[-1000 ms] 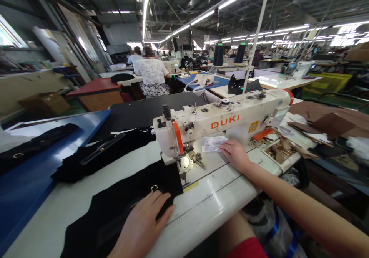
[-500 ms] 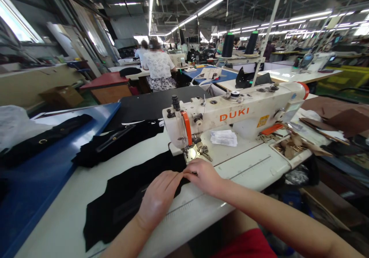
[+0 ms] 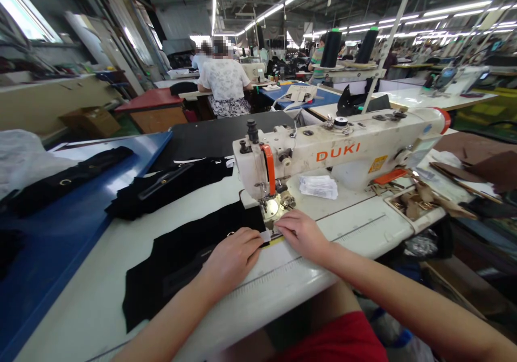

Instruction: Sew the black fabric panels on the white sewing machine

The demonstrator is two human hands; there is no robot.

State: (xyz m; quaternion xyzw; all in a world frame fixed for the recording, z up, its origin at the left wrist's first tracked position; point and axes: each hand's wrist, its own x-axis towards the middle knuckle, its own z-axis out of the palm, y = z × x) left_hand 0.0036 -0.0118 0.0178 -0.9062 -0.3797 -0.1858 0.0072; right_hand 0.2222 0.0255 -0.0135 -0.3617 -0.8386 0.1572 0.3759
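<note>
My left hand point(image 3: 236, 255) rests on a black fabric piece point(image 3: 177, 243) spread over the sewing table. Its fingers are bent and pressed together, and a small white label point(image 3: 265, 236) shows at their tips, over the fabric's right edge. Close by, my right hand point(image 3: 302, 236) has its fingers drawn into a pinch just in front of the needle plate point(image 3: 272, 207); what is between them is hidden. The white sewing machine point(image 3: 299, 154) stands behind both hands, with the fabric's far corner beside its presser foot. A gold ring point(image 3: 230, 234) is partly visible beside my left fingers.
A stack of white labels point(image 3: 318, 187) lies on the machine bed. Right of it, a tray point(image 3: 404, 211) holds brown straps and metal pieces. More black pieces point(image 3: 169, 184) lie behind left, near a blue table point(image 3: 84, 238). A person point(image 3: 224, 82) works farther back.
My hands, touching at the fabric edge before, are now apart; the right has shifted rightward. The white label and gold ring have come into sight. The camera view has shifted slightly.
</note>
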